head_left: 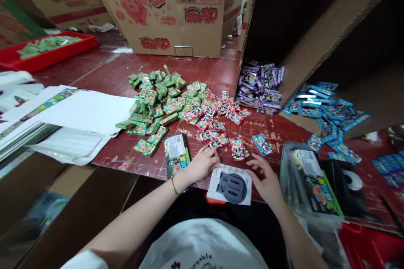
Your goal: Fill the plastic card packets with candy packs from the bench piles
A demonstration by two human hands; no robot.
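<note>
At the table's front edge lies a white flat packet (221,196) printed with a dark round shape, tilted slightly and reaching over the edge. My left hand (204,163) has curled fingers and pinches the packet's upper left corner. On the packet's other side, my right hand (264,175) is open, its fingers apart and its thumb close to the right edge. Just beyond lie a red sachet (237,149), with a green one partly under it, and a blue sachet (262,145). A dark printed box (176,155) with a white label sits left of my left hand.
Piles of green sachets (158,88) and pink-red sachets (217,109) cover the middle. Purple sachets (260,86) and blue sachets (331,109) spill from cardboard boxes at right. A clear plastic tub (287,164) holds another printed box. White sheets (91,111) lie left; a red tray (90,42) stands behind.
</note>
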